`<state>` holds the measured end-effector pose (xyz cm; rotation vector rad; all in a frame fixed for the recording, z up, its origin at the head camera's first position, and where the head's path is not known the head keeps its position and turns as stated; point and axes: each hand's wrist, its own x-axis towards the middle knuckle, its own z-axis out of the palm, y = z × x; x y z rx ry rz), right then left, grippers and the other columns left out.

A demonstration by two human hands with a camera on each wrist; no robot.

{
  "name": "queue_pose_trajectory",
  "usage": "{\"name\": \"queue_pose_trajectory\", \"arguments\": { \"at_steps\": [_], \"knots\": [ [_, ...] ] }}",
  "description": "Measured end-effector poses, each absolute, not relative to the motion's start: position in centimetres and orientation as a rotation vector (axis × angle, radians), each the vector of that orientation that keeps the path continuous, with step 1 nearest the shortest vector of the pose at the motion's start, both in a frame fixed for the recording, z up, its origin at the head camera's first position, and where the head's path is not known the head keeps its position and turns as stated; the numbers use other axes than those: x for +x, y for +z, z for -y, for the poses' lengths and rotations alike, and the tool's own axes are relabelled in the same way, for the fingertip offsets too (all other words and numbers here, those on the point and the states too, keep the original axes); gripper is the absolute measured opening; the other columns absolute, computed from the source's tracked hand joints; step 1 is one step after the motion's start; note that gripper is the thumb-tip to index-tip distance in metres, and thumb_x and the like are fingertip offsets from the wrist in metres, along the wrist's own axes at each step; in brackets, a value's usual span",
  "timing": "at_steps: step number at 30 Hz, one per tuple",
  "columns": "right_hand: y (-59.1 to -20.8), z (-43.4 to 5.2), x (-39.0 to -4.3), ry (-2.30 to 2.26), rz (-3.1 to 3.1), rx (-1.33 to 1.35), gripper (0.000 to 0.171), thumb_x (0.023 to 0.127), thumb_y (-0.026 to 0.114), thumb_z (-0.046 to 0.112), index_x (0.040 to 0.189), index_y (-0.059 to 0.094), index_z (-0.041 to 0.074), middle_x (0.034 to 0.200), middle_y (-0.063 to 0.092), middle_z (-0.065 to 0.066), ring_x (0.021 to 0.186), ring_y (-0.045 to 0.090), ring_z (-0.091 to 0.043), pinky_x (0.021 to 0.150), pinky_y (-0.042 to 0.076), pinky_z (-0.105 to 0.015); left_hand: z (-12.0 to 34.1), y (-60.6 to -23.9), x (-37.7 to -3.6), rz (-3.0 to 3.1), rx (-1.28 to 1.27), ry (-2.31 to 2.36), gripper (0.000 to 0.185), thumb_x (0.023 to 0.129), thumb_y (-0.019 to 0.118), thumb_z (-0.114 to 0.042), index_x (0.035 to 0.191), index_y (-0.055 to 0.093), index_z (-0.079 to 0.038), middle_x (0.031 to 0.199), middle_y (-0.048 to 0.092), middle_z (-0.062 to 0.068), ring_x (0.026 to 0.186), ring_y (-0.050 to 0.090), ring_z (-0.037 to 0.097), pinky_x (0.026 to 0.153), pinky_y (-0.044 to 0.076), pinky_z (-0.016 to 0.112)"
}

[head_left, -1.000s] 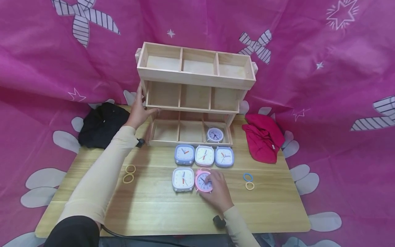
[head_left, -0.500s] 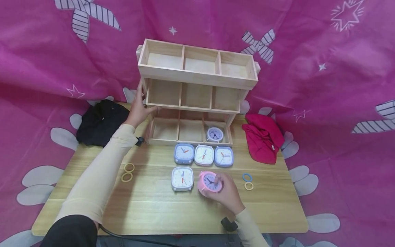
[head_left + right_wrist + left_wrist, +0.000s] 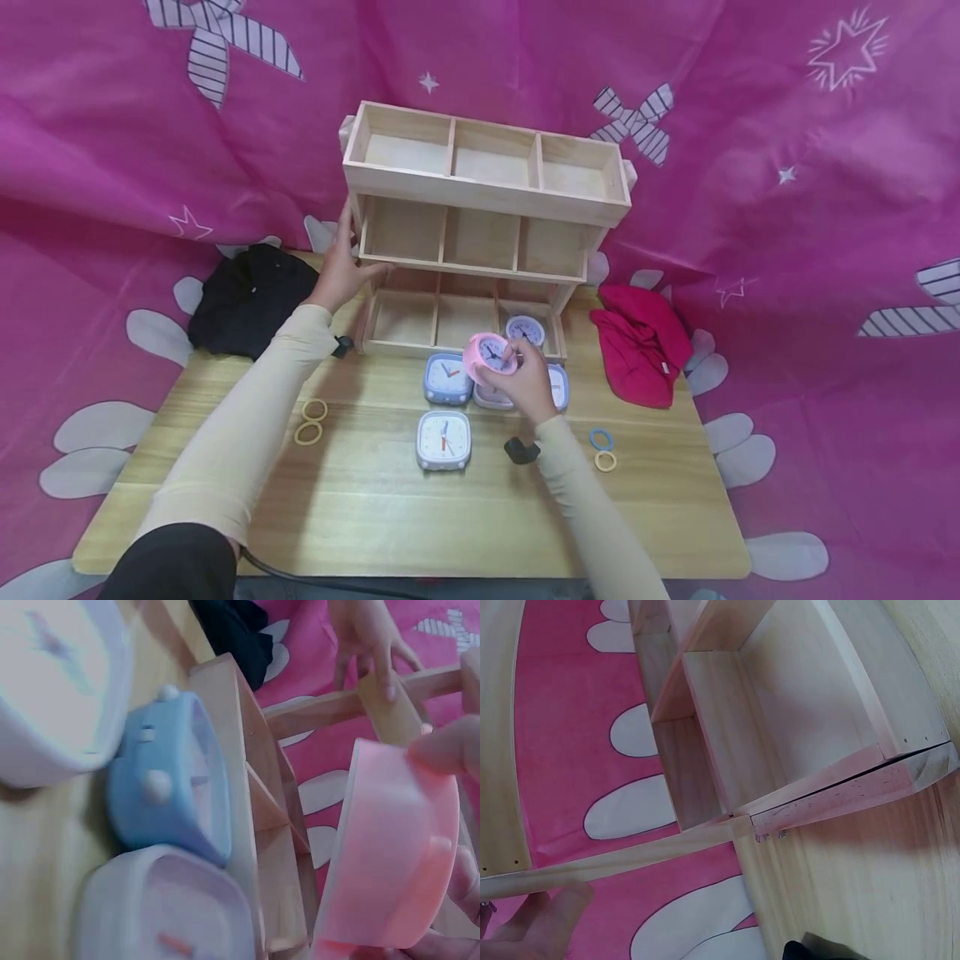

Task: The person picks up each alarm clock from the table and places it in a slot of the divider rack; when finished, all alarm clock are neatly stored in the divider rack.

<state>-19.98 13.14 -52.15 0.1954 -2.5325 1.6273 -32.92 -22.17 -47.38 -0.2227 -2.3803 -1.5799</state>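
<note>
One clock [image 3: 524, 331] sits shelved; the right hand [image 3: 520, 385] grips the pink clock [image 3: 486, 353] near the wooden shelf [image 3: 480, 242], which the left hand [image 3: 342, 273] steadies with straight fingers, and four clocks wait on the counter [image 3: 375, 500].

Down on the wooden table [image 3: 360, 517], a three-tier wooden shelf unit [image 3: 480, 242] stands at the back edge. Just in front of it lies a row of small clocks, a blue clock [image 3: 447, 377] at its left end, the rest partly hidden. Nearer the front lies a white clock [image 3: 444, 440]. Two yellow rings [image 3: 311, 422] sit to the left, a blue ring [image 3: 600, 439] touching another yellow ring [image 3: 605, 461] to the right. Black cloth [image 3: 243, 296] drapes the left rear corner, red cloth [image 3: 641, 342] the right. A small black object [image 3: 521, 451], possibly a strap piece, shows by the clocks.
</note>
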Motion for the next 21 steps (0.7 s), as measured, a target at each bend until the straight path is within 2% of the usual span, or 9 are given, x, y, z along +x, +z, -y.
{"name": "queue_pose_trajectory", "arguments": {
  "at_steps": [4, 10, 15, 21],
  "knots": [
    [-52.0, -11.3, -23.5, 1.598, 2.565, 0.169, 0.043, 0.077, 0.095, 0.021, 0.091, 0.058, 0.005, 0.101, 0.061, -0.006, 0.097, 0.054, -0.021, 0.083, 0.046, -0.031, 22.1, -47.3, -32.8, 2.378, -0.220, -1.581, 0.134, 0.084, 0.089, -0.002, 0.172, -0.004, -0.040, 0.173, 0.025, 0.022, 0.154, 0.037, 0.051, 0.118, 0.042, 0.073],
    [-51.9, -8.7, -27.6, 1.406, 2.697, 0.131, 0.044, 0.077, 0.095, 0.033, 0.093, 0.062, 0.008, 0.097, 0.064, -0.006, 0.101, 0.054, -0.025, 0.086, 0.045, -0.035, 22.2, -47.2, -32.7, 2.380, -0.226, -1.554, 0.134, 0.083, 0.090, -0.001, 0.173, -0.004, -0.035, 0.174, 0.024, 0.023, 0.153, 0.038, 0.052, 0.119, 0.043, 0.071],
    [-52.3, -7.3, -29.4, 1.254, 2.816, 0.128, 0.043, 0.077, 0.095, 0.039, 0.090, 0.066, 0.009, 0.096, 0.072, -0.009, 0.108, 0.061, -0.034, 0.096, 0.051, -0.045, 22.2, -47.2, -32.7, 2.371, -0.231, -1.556, 0.134, 0.083, 0.090, 0.000, 0.173, -0.003, -0.037, 0.174, 0.024, 0.021, 0.154, 0.037, 0.052, 0.118, 0.044, 0.072],
    [-53.6, -6.5, -30.4, 0.938, 2.987, 0.250, 0.039, 0.082, 0.091, 0.042, 0.090, 0.071, 0.009, 0.094, 0.076, -0.009, 0.112, 0.065, -0.038, 0.112, 0.046, -0.054, 22.1, -47.2, -32.5, 2.402, -0.214, -1.519, 0.135, 0.083, 0.090, -0.001, 0.172, -0.005, -0.037, 0.173, 0.025, 0.023, 0.154, 0.038, 0.051, 0.118, 0.044, 0.071]
  ]
}}
